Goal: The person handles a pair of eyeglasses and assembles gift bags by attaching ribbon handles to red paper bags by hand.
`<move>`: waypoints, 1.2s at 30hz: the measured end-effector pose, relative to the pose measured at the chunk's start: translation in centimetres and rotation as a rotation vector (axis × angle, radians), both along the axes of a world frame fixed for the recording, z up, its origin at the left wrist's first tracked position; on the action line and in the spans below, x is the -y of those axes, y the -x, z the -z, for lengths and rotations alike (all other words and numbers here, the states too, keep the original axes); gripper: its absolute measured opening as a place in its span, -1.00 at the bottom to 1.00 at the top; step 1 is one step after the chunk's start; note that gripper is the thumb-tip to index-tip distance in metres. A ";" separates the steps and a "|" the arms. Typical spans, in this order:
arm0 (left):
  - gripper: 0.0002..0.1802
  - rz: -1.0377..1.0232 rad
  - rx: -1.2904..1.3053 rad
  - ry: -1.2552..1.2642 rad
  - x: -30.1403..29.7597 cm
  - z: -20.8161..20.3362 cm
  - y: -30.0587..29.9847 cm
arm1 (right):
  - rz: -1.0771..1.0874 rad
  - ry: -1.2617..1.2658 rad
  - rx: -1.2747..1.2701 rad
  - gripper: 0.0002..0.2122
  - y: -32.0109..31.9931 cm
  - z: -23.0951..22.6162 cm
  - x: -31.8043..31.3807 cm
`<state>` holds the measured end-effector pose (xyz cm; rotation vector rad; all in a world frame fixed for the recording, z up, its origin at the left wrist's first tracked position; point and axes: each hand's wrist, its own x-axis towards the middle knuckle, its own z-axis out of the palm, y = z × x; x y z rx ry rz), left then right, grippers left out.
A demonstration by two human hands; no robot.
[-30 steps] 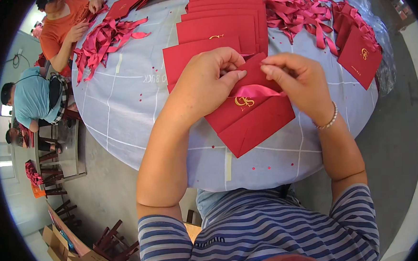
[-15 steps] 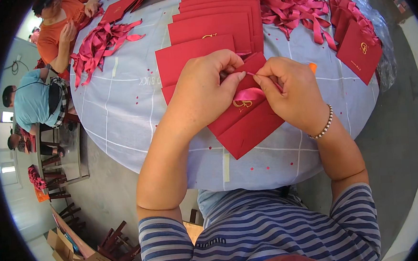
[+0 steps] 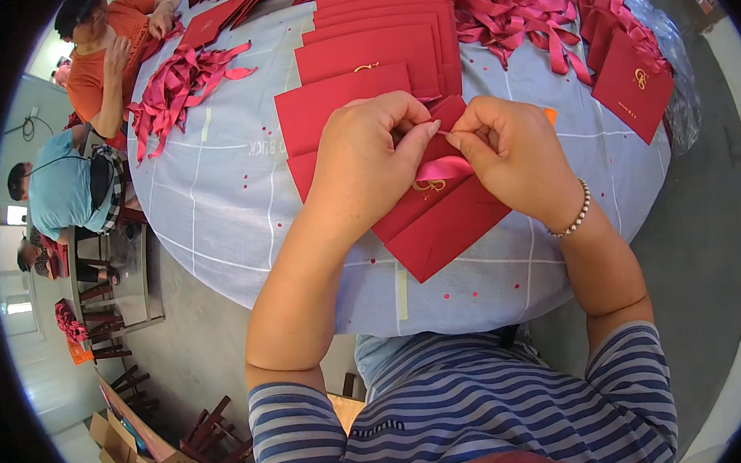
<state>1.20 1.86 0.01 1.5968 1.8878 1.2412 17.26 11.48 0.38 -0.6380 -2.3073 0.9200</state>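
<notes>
A red paper gift bag (image 3: 443, 234) with a gold emblem lies tilted on the table in front of me. A pink satin ribbon (image 3: 443, 169) loops across its front near the top edge. My left hand (image 3: 370, 155) is closed at the bag's top, pinching the ribbon between thumb and fingers. From the other side my right hand (image 3: 519, 159), with a beaded bracelet at the wrist, pinches the same ribbon. Only a short stretch of ribbon shows between the two sets of fingertips. The curled fingers hide most of the bag's upper edge.
Flat red bags (image 3: 368, 49) lie overlapped in a row beyond my hands. Loose pink ribbons (image 3: 518, 14) are heaped at the far right, with another heap (image 3: 179, 90) at left. Ribboned red bags (image 3: 633, 84) lie by clear plastic. Co-workers (image 3: 66, 186) sit at left.
My right fingertips have come slightly closer to my left thumb, and the ribbon between them shows a little shorter. The whole view has shifted slightly. The bag stays in place.
</notes>
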 end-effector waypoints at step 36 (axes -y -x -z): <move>-0.86 0.002 -0.470 -0.039 0.5 0.2 -1.1 | 0.077 0.220 0.055 -0.88 1.2 1.4 -0.3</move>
